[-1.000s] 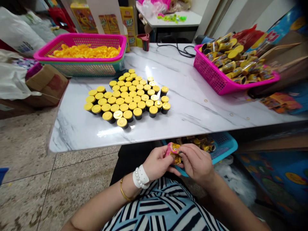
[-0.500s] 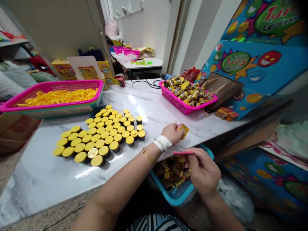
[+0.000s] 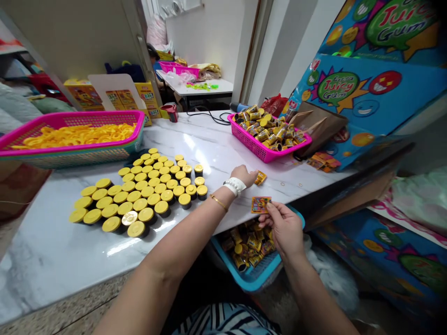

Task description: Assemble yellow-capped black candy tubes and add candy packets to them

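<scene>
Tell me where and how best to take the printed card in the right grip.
Probably best to pinch the printed card by its left edge, coming from the left: that edge looks free, while the right grip pinches the opposite edge. Its flat shape suggests pressing front and back.

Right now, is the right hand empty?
No, the right hand pinches a small printed card by its edge.

"What's the table (image 3: 216,146) like?"
"White, with grey marbling."
"What stands on its left?"
"Black pots with yellow lids (image 3: 140,204), bunched together; behind them, stacked pink and green baskets (image 3: 84,154)."
"And right?"
"A pink basket (image 3: 249,143), thin rings (image 3: 282,184) before it, a black cable (image 3: 220,120) near the far edge."
</scene>
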`<act>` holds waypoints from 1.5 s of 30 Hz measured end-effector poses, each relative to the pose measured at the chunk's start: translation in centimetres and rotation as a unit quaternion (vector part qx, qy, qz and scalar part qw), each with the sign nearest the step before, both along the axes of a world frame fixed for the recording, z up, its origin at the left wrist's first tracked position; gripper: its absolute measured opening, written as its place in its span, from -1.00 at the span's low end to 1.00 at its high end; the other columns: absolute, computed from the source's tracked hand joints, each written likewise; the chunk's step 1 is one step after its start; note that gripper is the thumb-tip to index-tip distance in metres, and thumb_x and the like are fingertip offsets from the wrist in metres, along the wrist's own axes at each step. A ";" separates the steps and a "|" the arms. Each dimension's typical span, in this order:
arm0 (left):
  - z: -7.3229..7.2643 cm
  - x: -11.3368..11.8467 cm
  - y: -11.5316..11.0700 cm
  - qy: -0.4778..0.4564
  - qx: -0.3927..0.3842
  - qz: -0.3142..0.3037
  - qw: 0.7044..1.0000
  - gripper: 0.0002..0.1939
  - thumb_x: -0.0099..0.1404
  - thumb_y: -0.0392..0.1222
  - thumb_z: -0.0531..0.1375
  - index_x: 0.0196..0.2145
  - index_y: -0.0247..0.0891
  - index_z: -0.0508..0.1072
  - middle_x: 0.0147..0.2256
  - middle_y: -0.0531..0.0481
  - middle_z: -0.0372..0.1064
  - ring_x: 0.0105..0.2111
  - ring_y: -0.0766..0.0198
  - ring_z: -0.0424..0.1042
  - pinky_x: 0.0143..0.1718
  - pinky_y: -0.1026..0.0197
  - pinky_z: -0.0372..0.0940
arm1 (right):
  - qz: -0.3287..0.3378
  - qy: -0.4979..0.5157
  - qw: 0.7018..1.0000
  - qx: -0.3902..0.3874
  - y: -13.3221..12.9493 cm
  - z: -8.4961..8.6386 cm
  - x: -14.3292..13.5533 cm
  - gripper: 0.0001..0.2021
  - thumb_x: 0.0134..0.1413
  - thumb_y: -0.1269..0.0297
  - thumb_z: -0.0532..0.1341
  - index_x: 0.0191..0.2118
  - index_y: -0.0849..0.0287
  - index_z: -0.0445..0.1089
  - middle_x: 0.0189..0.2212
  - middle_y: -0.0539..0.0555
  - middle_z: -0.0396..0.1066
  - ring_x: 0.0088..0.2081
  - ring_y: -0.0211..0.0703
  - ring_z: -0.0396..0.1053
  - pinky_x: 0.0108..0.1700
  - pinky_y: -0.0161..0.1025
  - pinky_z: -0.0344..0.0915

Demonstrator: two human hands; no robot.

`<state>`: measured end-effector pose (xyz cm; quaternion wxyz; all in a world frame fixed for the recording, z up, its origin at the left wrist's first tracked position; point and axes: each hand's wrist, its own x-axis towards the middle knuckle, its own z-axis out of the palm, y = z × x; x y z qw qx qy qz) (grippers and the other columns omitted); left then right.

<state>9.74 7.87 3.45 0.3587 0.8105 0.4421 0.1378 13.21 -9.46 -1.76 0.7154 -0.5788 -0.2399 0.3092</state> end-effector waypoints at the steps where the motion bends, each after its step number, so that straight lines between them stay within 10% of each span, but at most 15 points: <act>1: 0.2 -1.4 -0.6 -0.011 0.001 0.001 1.000 -0.45 0.31 0.01 0.15 0.06 -0.53 0.39 -0.03 -0.40 0.45 -0.04 0.02 0.45 -0.05 0.17 0.30 | 0.008 0.009 1.000 -0.004 0.3 -0.2 -0.2 -0.73 0.03 0.11 0.35 -0.29 0.24 0.46 -0.63 -0.03 0.44 -0.66 -0.32 0.36 -0.61 -0.39 0.36; 8: -2.0 -15.7 -9.3 -0.244 0.112 0.031 0.963 -0.73 0.35 -0.20 0.14 -0.02 -0.27 0.46 -0.06 -0.19 0.45 -0.04 0.12 0.42 0.00 0.08 0.34 | 0.034 -0.228 0.973 0.023 0.9 -0.1 -2.2 -0.85 0.18 0.24 0.25 -0.22 0.18 0.50 -0.53 0.01 0.50 -0.56 -0.22 0.46 -0.47 -0.25 0.50; 13: -5.1 -23.5 -14.7 -0.208 0.250 0.029 0.945 -0.69 0.30 -0.42 0.13 -0.05 -0.20 0.49 -0.10 -0.14 0.46 0.02 0.08 0.37 0.05 -0.02 0.34 | 0.134 -0.591 0.776 0.175 1.8 0.2 -1.9 -0.62 0.15 0.52 0.20 0.06 0.07 0.45 -0.07 0.17 0.53 -0.08 -0.07 0.52 -0.05 -0.15 0.51; 23: -6.5 -24.7 -15.5 -0.173 0.324 0.023 0.930 -0.67 0.23 -0.46 0.20 -0.04 -0.29 0.46 -0.12 -0.19 0.46 0.03 0.02 0.35 0.03 -0.05 0.38 | 0.434 -0.670 0.583 0.150 7.8 0.9 2.1 -0.55 0.26 0.49 0.10 0.22 0.07 0.30 0.19 0.19 0.33 0.14 -0.08 0.38 0.13 -0.10 0.42; 34: -6.5 -22.9 -15.3 -0.205 0.307 0.031 0.929 -0.70 0.23 -0.43 0.21 -0.07 -0.28 0.47 -0.15 -0.17 0.48 -0.02 0.05 0.37 0.01 -0.06 0.38 | 0.311 -0.695 0.641 0.093 5.2 0.1 -0.9 -0.48 0.18 0.20 0.25 0.25 0.07 0.26 0.38 0.20 -0.05 0.38 0.23 -0.13 0.28 0.34 0.07; 45: -5.8 -22.4 -14.3 -0.193 0.277 0.067 0.939 -0.64 0.25 -0.38 0.21 0.02 -0.30 0.42 -0.09 -0.19 0.45 0.00 0.05 0.34 0.06 -0.06 0.32 | 0.347 -0.671 0.655 0.025 4.9 1.1 -1.6 -0.02 0.06 -0.09 0.28 0.41 0.25 -0.22 0.32 0.35 0.06 0.33 0.20 0.05 0.31 0.22 0.09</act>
